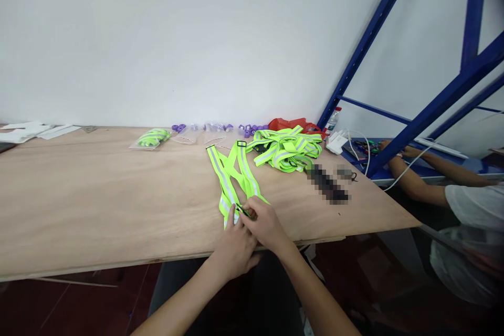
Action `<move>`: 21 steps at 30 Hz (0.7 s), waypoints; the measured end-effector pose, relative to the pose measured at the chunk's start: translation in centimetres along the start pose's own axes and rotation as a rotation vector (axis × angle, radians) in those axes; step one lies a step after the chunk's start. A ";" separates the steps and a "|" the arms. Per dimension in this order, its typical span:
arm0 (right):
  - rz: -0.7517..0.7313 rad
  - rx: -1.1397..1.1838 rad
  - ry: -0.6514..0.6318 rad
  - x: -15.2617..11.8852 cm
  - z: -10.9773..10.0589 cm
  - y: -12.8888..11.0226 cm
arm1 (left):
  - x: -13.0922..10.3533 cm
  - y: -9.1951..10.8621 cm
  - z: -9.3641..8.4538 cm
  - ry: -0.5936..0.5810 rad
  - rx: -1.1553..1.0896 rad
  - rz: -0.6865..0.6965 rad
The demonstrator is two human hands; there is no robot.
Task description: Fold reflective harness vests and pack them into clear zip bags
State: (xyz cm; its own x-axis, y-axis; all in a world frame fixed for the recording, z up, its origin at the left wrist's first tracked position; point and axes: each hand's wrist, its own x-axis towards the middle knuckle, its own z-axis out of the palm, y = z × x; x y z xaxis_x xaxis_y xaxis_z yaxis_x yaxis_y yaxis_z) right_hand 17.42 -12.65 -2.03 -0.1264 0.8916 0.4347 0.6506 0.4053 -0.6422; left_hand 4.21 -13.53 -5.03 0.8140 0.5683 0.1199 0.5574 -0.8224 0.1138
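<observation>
A neon yellow-green reflective strap (227, 181) with grey stripes lies partly spread on the table in front of me, a black slider buckle (241, 144) at its far end. My left hand (236, 249) is at its near end by the table edge, fingers closed on the strap, index finger stretched along it. Right beside it, my right hand (265, 220) pinches a small black piece (243, 211) on the strap, probably a buckle. My fingers partly cover that piece, so its exact form is hidden. Beyond my right hand is a tangled pile of similar straps (289, 149).
Along the wall stand a bagged strap (151, 138), clear plastic bags (187, 135), purple pieces (248, 130) and a red bag (291, 124). White sheets (27, 131) lie far left. A blue metal frame (366, 47) rises at right, where another person's arms (417, 184) reach over a blue surface.
</observation>
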 end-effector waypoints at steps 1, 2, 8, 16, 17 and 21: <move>0.066 0.099 -0.001 0.1 -0.2 0.4 | -0.1 0.0 -0.2 0.016 -0.021 0.007; 0.121 0.193 0.000 0.2 -0.3 0.7 | -0.2 -0.1 -0.5 0.036 -0.052 0.011; 0.302 0.554 0.109 0.1 0.4 2.6 | 0.0 -1.1 -2.3 0.198 -0.383 0.001; 0.219 0.394 0.128 -0.6 1.1 2.6 | -2.7 -3.7 -1.4 0.482 -0.289 -0.167; 0.208 0.370 0.127 -0.6 1.1 2.4 | -3.1 -3.9 -1.5 0.464 -0.288 -0.176; 0.092 0.230 0.081 -0.9 1.2 1.7 | -4.0 -3.8 -2.0 0.402 -0.319 -0.191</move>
State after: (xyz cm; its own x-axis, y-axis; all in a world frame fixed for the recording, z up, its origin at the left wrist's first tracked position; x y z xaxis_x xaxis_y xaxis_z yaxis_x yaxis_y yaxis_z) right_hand 17.72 -12.56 -4.27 -0.0079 0.9114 0.4115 0.4677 0.3670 -0.8041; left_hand -1.49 -12.58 -3.98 0.5417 0.7231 0.4285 0.5611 -0.6907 0.4561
